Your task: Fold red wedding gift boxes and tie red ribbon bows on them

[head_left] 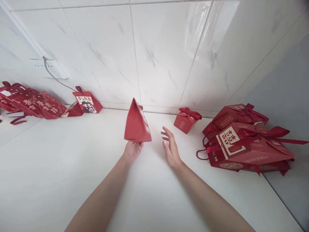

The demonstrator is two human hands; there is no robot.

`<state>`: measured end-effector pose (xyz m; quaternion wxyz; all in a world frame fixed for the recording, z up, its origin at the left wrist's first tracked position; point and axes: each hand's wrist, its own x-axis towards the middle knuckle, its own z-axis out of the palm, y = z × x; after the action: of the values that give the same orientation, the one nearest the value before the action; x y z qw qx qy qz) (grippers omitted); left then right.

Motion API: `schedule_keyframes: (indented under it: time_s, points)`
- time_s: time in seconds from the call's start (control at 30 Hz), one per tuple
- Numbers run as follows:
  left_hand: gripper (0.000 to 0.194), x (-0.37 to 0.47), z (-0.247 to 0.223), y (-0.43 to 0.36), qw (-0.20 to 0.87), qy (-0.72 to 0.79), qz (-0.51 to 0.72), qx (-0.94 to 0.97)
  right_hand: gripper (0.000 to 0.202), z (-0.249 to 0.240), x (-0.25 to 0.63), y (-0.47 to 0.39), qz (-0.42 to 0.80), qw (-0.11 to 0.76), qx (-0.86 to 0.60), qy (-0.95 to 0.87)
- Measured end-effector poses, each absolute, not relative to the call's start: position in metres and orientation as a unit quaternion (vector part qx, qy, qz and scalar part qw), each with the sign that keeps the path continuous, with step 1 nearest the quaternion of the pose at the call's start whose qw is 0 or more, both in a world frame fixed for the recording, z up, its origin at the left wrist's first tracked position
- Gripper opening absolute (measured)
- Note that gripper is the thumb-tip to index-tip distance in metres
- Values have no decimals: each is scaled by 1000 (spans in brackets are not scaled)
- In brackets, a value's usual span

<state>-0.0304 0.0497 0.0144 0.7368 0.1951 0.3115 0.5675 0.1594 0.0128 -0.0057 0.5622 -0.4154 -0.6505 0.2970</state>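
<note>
A red triangular gift box [135,125] stands upright in my left hand [134,150], which grips it from below at its base. Its plain triangular side faces me, and a strip of the printed face shows along the right edge. Most of my left fingers are hidden under the box. To the right of it, my right hand [171,148] is held above the white table with its fingers apart and nothing in them. Beyond that hand sits a small red gift box [185,120] with a ribbon bow on top.
Several red gift boxes and bags [251,145] with ribbons are piled at the right. Along the wall at the left, a row of red boxes [45,104] leans beside an upright triangular box [87,103] with a printed couple. A grey cable [54,75] hangs from a wall socket.
</note>
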Motion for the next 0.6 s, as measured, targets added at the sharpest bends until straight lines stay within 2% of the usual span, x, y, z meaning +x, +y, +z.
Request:
schedule_keyframes:
  time_s: [0.13, 0.27, 0.37, 0.47, 0.6]
  points:
    - [12, -29, 8, 52, 710, 355, 559, 239, 58, -4, 162, 11, 312, 574, -368, -661]
    - [32, -26, 8, 48, 638, 385, 580, 328, 66, -1, 163, 8, 244, 600, -380, -661]
    - [36, -21, 10, 44, 560, 412, 597, 401, 54, -1, 163, 12, 221, 594, -429, -644]
    - [32, -19, 10, 42, 497, 441, 583, 469, 34, -4, 166, 23, 314, 609, -473, -554]
    - [26, -20, 8, 41, 461, 450, 579, 500, 26, -10, 173, 36, 474, 641, -422, -432]
